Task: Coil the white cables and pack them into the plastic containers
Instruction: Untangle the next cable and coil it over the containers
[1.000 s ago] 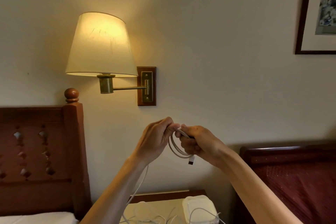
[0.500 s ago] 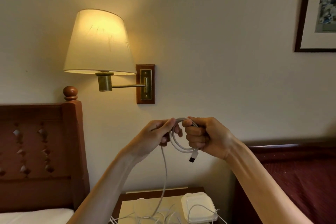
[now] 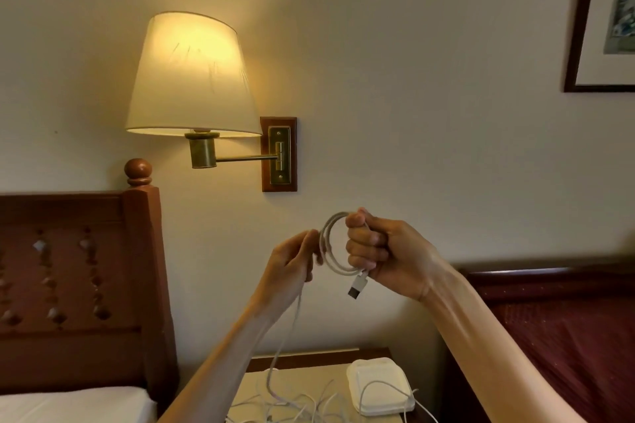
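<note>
A white cable (image 3: 330,244) is wound into a small coil held up in front of the wall. My right hand (image 3: 381,251) grips the coil's right side in a fist; a USB plug (image 3: 357,287) dangles below it. My left hand (image 3: 292,264) pinches the cable at the coil's left side. From there the loose length (image 3: 292,326) hangs down to a tangle of white cables (image 3: 295,405) on the nightstand. A closed white plastic container (image 3: 378,385) sits on the nightstand's right part.
The nightstand (image 3: 309,357) stands between two wooden beds: a headboard (image 3: 79,285) on the left, a bed with a dark red cover (image 3: 567,336) on the right. A lit wall lamp (image 3: 192,79) hangs above left, a framed picture (image 3: 604,17) at the top right.
The coil has grown by a loop. My left hand dropped lower and left along the cable, and the right fist turned so the plug hangs beneath it.
</note>
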